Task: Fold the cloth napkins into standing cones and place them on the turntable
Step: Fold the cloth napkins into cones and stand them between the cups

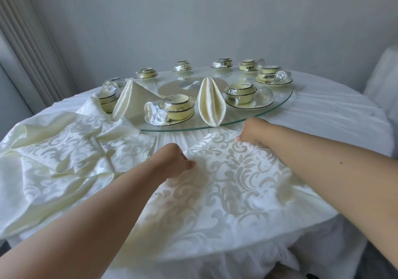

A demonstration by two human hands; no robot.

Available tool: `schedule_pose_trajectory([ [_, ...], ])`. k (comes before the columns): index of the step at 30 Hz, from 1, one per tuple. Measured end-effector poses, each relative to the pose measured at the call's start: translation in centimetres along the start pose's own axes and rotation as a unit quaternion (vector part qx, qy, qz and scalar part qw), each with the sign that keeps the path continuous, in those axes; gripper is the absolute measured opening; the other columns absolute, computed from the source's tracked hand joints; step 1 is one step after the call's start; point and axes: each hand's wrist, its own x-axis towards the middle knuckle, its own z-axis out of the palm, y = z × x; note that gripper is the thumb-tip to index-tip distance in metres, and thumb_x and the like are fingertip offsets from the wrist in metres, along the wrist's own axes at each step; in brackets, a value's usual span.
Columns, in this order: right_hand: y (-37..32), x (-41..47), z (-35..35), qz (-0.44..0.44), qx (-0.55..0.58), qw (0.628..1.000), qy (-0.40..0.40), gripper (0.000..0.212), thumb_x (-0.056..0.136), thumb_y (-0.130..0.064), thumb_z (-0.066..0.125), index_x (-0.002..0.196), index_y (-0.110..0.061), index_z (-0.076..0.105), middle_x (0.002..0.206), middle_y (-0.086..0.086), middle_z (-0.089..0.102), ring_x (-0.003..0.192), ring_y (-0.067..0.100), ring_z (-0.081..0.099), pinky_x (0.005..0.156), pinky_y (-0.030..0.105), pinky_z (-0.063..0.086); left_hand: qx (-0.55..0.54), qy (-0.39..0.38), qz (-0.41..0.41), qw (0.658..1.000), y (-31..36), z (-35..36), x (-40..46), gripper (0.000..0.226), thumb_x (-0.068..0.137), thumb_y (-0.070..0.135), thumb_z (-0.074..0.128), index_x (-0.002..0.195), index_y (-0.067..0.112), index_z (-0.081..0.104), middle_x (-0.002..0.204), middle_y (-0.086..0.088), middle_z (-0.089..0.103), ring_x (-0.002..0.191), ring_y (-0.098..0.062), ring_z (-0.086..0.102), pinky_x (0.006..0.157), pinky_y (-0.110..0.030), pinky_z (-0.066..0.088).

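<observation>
A cream damask napkin [234, 171] lies spread flat on the near part of the table. My left hand [174, 160] pinches its left edge. My right hand [251, 131] pinches its far right corner, close to the rim of the glass turntable [280, 104]. Two folded cream napkins stand on the turntable: a cone [212, 102] near the front edge and a tent-like one [131, 97] at the left. A heap of unfolded damask napkins [64, 156] lies to the left of my left arm.
Several wrapped bowl-and-saucer sets [175, 108] ring the turntable, with upturned glasses [263, 95] beside some. The round table carries a white cloth [336, 115]. A white-covered chair [383, 78] stands at the right, a curtain [28, 41] at the left.
</observation>
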Motion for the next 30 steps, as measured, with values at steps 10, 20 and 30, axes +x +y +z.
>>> schedule_pose_trajectory([
  [10, -1.2, 2.9, 0.0, 0.091, 0.048, 0.995, -0.001, 0.061, 0.088, -0.051, 0.06, 0.124, -0.003, 0.052, 0.123, 0.011, 0.057, 0.109, 0.031, 0.058, 0.08, 0.031, 0.047, 0.036, 0.063, -0.042, 0.996, 0.1, 0.3, 4.2, 0.039, 0.082, 0.044, 0.065, 0.098, 0.008, 0.066, 0.084, -0.008, 0.064, 0.074, -0.027, 0.06, 0.062, -0.029, 0.046],
  [20, 0.7, 0.4, -1.9, 0.005, 0.028, 0.999, 0.047, 0.045, 0.086, -0.054, 0.06, 0.089, -0.009, 0.054, 0.093, 0.006, 0.054, 0.089, 0.029, 0.057, 0.074, 0.03, 0.042, 0.096, 0.168, -0.008, 0.981, 1.1, 1.2, 1.8, 0.037, 0.089, 0.041, 0.058, 0.107, 0.009, 0.057, 0.113, -0.012, 0.059, 0.105, -0.031, 0.053, 0.079, -0.036, 0.044],
  [30, 12.5, -13.0, -3.0, -0.076, 0.324, 0.921, 0.201, 0.024, 0.078, -0.039, 0.074, 0.077, -0.016, 0.068, 0.08, 0.006, 0.069, 0.075, 0.026, 0.062, 0.071, 0.036, 0.049, 0.112, -0.06, 0.32, 0.939, 9.9, 5.4, -5.7, 0.057, 0.1, 0.05, 0.023, 0.151, 0.025, 0.021, 0.16, 0.003, 0.013, 0.148, -0.012, 0.005, 0.12, -0.033, 0.006],
])
